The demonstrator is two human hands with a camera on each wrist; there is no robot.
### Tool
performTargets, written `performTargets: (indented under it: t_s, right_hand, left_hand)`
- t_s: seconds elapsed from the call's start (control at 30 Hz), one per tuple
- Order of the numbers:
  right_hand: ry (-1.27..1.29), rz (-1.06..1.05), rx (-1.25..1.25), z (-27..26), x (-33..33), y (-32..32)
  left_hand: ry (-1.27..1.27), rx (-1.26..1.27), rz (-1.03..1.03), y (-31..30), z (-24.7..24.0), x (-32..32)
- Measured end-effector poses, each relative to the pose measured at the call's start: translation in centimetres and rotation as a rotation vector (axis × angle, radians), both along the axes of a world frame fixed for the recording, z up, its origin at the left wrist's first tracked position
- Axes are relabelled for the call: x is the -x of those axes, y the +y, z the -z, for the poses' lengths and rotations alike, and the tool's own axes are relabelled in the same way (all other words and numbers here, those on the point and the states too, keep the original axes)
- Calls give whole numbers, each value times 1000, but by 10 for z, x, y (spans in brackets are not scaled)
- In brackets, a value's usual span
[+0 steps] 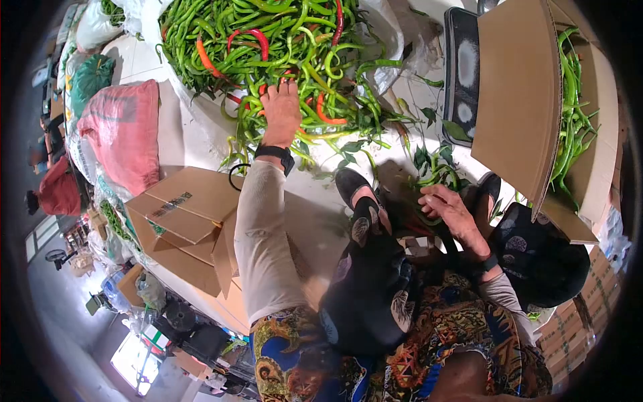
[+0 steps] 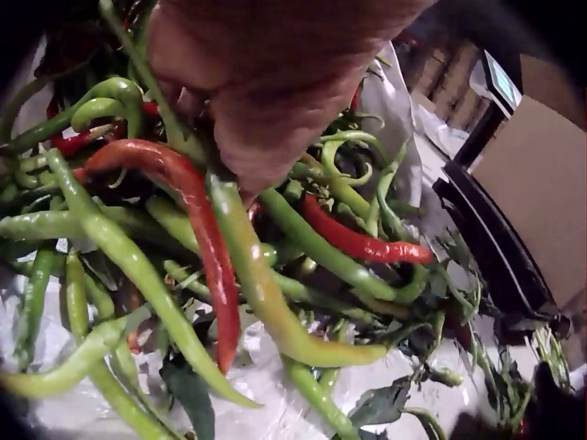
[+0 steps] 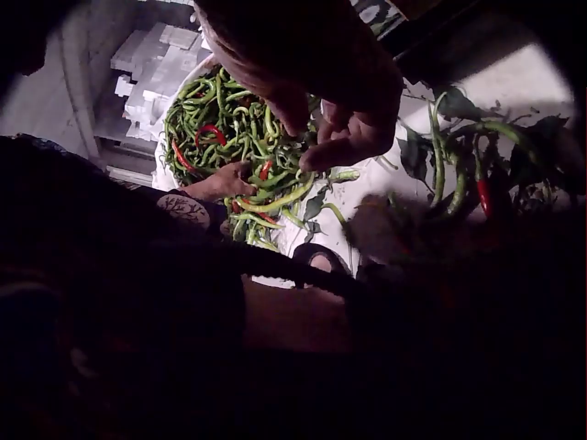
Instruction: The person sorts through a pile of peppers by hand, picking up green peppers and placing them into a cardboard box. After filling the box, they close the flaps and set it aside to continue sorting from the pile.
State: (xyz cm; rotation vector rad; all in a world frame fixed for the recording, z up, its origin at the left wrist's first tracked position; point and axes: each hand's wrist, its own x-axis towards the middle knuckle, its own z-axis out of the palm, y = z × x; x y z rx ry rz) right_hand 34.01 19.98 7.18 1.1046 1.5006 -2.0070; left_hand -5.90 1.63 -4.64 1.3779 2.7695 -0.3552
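In the head view, a large heap of green chili peppers [image 1: 221,40], with some red ones among them, spreads on a white sheet. My left hand [image 1: 281,114] reaches into the heap's near edge. The left wrist view shows its thumb and fingers bent together at the top of a yellow-green chili pepper [image 2: 261,284]; the fingertips are partly hidden. A red chili pepper [image 2: 197,202] curves beside it. My right hand [image 1: 452,211] hovers near the knees with loosely bent fingers and nothing visible in them, close to leafy pepper stems [image 1: 439,171].
An open cardboard box [image 1: 516,94] holding green peppers stands at right, beside a dark scale-like platform [image 1: 461,74]. Another cardboard box [image 1: 187,201] sits at left near a red sack [image 1: 127,134]. Loose peppers and leaves lie by the shoes [image 1: 355,187].
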Motion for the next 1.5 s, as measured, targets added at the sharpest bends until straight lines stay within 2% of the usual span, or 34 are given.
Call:
performTargets:
  t_s: [0.03,0.1,0.17,0.23,0.3,0.37,0.5,0.57,0.6,0.63,0.7,0.73,0.77,0.83,0.9,0.97,1.0,1.07,1.1,1.17,1.23,1.3,1.37,1.43,1.5]
  right_hand:
    - [-2,2,-2,-1,0,1]
    - [34,3,-19,-4,1,-1]
    - [21,-1,-19,-5,3,-2]
    - [6,4,-27,-5,4,1]
    - [13,15,-27,-6,3,0]
    - [12,16,-19,-5,3,0]
    - [20,27,5,-6,5,-3]
    - [33,28,1,-9,7,-4]
    - [40,25,-5,-9,9,-5]
    - [54,28,-1,-8,10,-6]
    - [68,14,16,-6,8,-7]
    - [42,26,8,-13,11,-8]
    - [58,34,-8,-15,11,-5]
    - [121,18,20,-19,8,-6]
    - [183,36,-16,-22,11,-12]
    - [105,-24,-6,-23,10,-12]
    - [126,-12,-12,-25,9,-12]
    - [162,-20,-70,-24,7,-15]
    - [184,-38,-123,-23,7,-17]
    - [203,40,-35,-12,4,-23]
    - [217,121,56,-13,-1,-26]
    - [370,155,124,-23,-5,-26]
    - [415,177,109,-41,-3,-23]
    - [591,163,27,-72,-1,-16]
    - [600,198,10,-101,-1,-10]
  left_hand:
    - [58,-70,22,3,-1,-1]
    - [28,-37,-20,9,-3,-3]
    - [-103,87,-78,14,-7,-1]
    - [-99,13,-9,12,-13,-9]
    - [-159,57,-79,14,-34,-20]
    - [-191,41,-58,12,-72,-29]
    - [-281,26,-157,6,-145,-30]
    - [-575,-254,-253,-2,-178,-23]
    - [-807,-393,-386,-2,-199,-23]
    - [-993,-541,-408,-8,-208,-16]
    - [-1091,-784,-315,-14,-203,-12]
    - [-1108,-810,-407,-15,-207,-16]
    - [-1100,-820,-385,-12,-213,-15]
    - [-1423,-1047,-443,-10,-228,-17]
    - [-1499,-1224,-507,-1,-239,-20]
    - [-1618,-1214,-457,6,-258,-23]
    - [-1618,-1206,-435,10,-266,-26]
    - [-1812,-1295,-378,16,-285,-34]
    - [-1801,-1283,-358,19,-295,-39]
    - [-1924,-1291,-292,33,-319,-55]
    - [-1886,-1249,-236,45,-337,-71]
    - [-1913,-1310,-275,57,-353,-92]
    - [-1920,-1248,-233,64,-364,-108]
    - [-1814,-1163,-220,70,-377,-129]
    - [-1818,-1146,-249,76,-386,-155]
